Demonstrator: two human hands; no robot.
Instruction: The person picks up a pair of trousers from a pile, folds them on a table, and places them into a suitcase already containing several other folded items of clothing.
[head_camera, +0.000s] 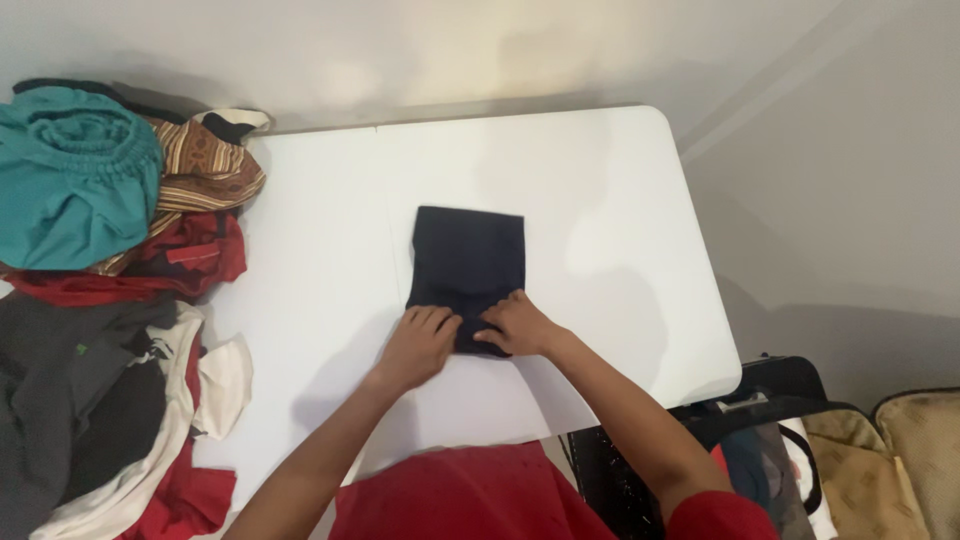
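Two hands press flat on the near end of a folded dark garment (467, 270) lying mid-table: your left hand (420, 343) and right hand (518, 325), fingers spread, gripping nothing. Keep palms flat and smooth outward to set the crease. Heaped clothes (100, 250) crowd the table's left edge; the white table (620, 250) lies bare toward its right edge and far corner.

A white folding table (330, 200) stands against a plain pale wall (500, 40), softly lit from above.
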